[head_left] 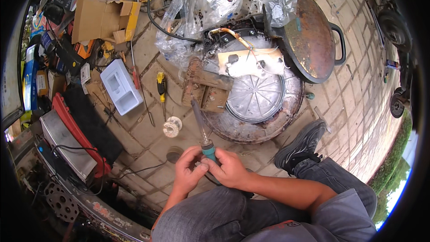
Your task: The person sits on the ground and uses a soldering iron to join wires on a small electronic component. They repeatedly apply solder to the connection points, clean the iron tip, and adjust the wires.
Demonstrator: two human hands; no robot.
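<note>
A soldering iron [208,149] with a teal handle and a long metal shaft points up and away from me. My right hand [230,169] is closed around its handle. My left hand [189,170] is closed too, its fingers pressed at the handle's lower left. Past the iron's tip lies a rusty metal bracket [207,94], beside a round metal wheel hub [256,94] on the ground. Across the hub rests a pale, dark-stained board [237,64] with thin wires meeting a thicker cable [230,35]. A spool of solder wire [172,127] and a small round tin [174,154] stand left of the iron.
A yellow-black screwdriver [161,85], a red-handled screwdriver [135,77] and a white plastic tray [121,87] lie to the left. Behind them sits an open cardboard box [105,20]. Clear plastic sheeting [215,4] and a rusty round lid with a handle [313,36] are farther off.
</note>
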